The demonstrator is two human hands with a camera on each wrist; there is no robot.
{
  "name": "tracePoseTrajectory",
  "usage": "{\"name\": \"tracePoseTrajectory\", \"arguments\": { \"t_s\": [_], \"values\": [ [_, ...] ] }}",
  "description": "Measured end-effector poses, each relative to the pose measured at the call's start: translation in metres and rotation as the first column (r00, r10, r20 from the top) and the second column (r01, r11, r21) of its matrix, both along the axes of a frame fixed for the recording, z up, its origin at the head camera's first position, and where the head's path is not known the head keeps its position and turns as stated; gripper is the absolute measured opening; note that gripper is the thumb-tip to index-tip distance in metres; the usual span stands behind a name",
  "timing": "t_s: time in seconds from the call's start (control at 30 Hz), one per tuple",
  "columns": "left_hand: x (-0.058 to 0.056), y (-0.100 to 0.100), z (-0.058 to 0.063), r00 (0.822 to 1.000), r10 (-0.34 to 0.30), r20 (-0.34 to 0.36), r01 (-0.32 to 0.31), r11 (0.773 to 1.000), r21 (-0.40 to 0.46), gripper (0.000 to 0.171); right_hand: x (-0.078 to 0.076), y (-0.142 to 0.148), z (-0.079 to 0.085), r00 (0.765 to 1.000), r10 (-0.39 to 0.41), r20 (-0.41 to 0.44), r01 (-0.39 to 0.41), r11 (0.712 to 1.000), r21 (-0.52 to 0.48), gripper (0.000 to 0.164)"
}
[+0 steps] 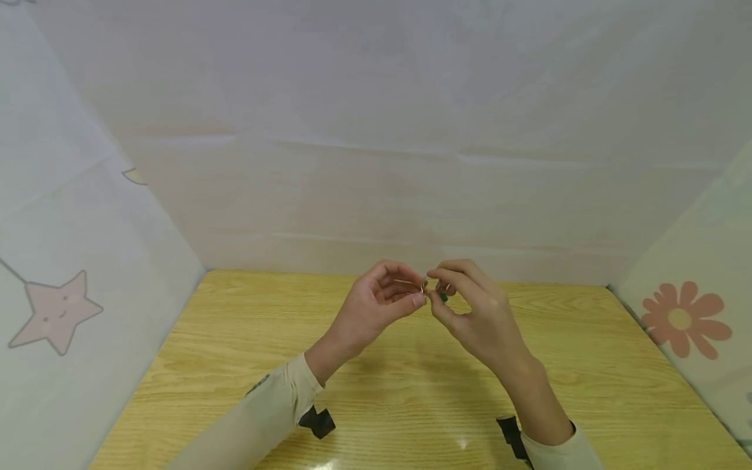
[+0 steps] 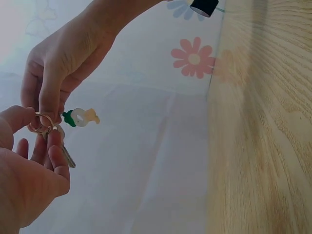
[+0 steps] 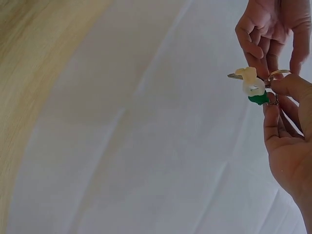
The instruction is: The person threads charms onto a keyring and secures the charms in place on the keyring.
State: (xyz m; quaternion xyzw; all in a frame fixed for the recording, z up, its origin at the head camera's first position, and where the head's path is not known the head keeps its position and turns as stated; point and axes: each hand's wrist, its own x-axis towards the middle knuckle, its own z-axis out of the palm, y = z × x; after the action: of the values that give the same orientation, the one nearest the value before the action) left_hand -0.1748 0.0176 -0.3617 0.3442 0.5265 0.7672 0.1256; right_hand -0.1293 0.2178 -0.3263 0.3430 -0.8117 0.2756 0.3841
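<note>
Both hands meet above the table, working on a gold key ring (image 2: 45, 115). My left hand (image 1: 376, 297) pinches the ring between thumb and fingertips. From the other side my right hand (image 1: 478, 303) pinches at the ring with thumb and index finger, close to where a charm joins it. That charm (image 3: 253, 87), with green, white and pale yellow parts, dangles beside the right fingertips. A silver key (image 2: 69, 157) sticks out below the fingers in the left wrist view. Fingers cover part of the ring and the key's head.
Below the hands lies a wooden table (image 1: 282, 313). A pale cloth wall (image 1: 376, 196) rises behind it, and side walls carry a pink star (image 1: 59, 313) and a red flower (image 1: 684, 320). Black straps (image 1: 317, 422) hang near both sleeves.
</note>
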Motion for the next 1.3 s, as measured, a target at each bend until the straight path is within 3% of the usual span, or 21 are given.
{"name": "tracePoseTrajectory", "arguments": {
  "t_s": [0.17, 0.4, 0.53, 0.63, 0.77, 1.0, 1.3],
  "values": [
    [0.001, 0.002, -0.001, 0.988, 0.091, -0.122, -0.092, 0.996, -0.001, 0.037, -0.003, -0.001, -0.004, 1.000, -0.009, 0.002, 0.009, 1.000, -0.014, 0.030],
    [-0.001, -0.001, 0.001, 0.973, 0.121, -0.195, -0.139, 0.987, -0.081, 0.036, -0.004, -0.002, -0.005, 1.000, -0.007, -0.024, 0.006, 1.000, -0.028, 0.028],
    [-0.001, -0.003, 0.003, 0.963, 0.151, -0.224, -0.198, 0.959, -0.204, 0.032, -0.004, 0.000, -0.004, 0.999, 0.012, -0.045, -0.014, 0.999, -0.035, 0.029],
    [0.000, -0.004, 0.004, 0.953, 0.176, -0.247, -0.247, 0.923, -0.296, 0.035, -0.004, 0.000, -0.003, 0.998, 0.027, -0.062, -0.029, 0.999, -0.027, 0.028],
    [0.003, -0.003, 0.004, 0.945, 0.182, -0.273, -0.277, 0.888, -0.367, 0.039, -0.003, 0.001, -0.001, 0.996, 0.039, -0.080, -0.040, 0.999, -0.014, 0.027],
    [0.006, -0.002, 0.005, 0.931, 0.208, -0.301, -0.313, 0.877, -0.365, 0.035, -0.002, 0.000, 0.001, 0.993, 0.071, -0.094, -0.072, 0.997, -0.004, 0.018],
    [0.009, -0.003, 0.007, 0.904, 0.229, -0.361, -0.354, 0.875, -0.331, 0.032, -0.002, 0.001, -0.001, 0.992, 0.094, -0.087, -0.094, 0.996, 0.000, 0.023]
  ]
}}
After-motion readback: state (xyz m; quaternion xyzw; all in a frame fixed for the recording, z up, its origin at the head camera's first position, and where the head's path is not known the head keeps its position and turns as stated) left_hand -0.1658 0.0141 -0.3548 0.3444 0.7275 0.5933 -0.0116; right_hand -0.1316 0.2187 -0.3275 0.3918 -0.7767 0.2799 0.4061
